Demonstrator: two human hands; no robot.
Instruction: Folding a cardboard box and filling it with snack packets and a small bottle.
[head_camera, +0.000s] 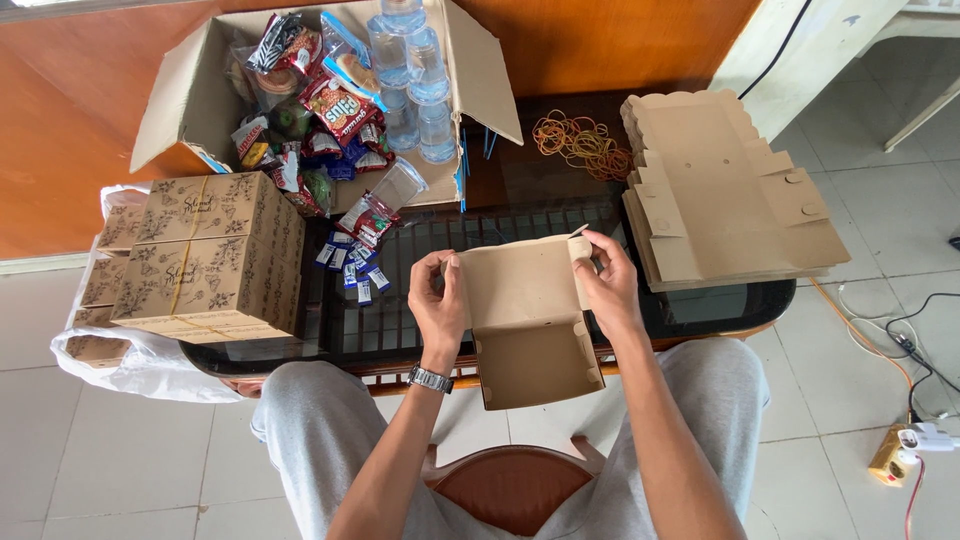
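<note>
Both hands, left hand (437, 300) and right hand (610, 285), pinch the half-folded brown cardboard box (525, 320) by its side flaps; finished printed boxes (210, 255) stacked left (flat blanks (725, 190) remain right).

Bare glass table (420, 235) ahead lies hemmed by stacked boxes (210, 255) and flat cartons (725, 190).

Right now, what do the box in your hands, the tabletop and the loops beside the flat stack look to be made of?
Box: brown paperboard, matte, with creased folds and tab flaps, held by left hand and right hand. Tabletop: probably dark glass, glossy, with slats showing through it. Loops: likely rubber bands, thin and tangled, tan and orange. Flat stack: the same matte board.
</note>
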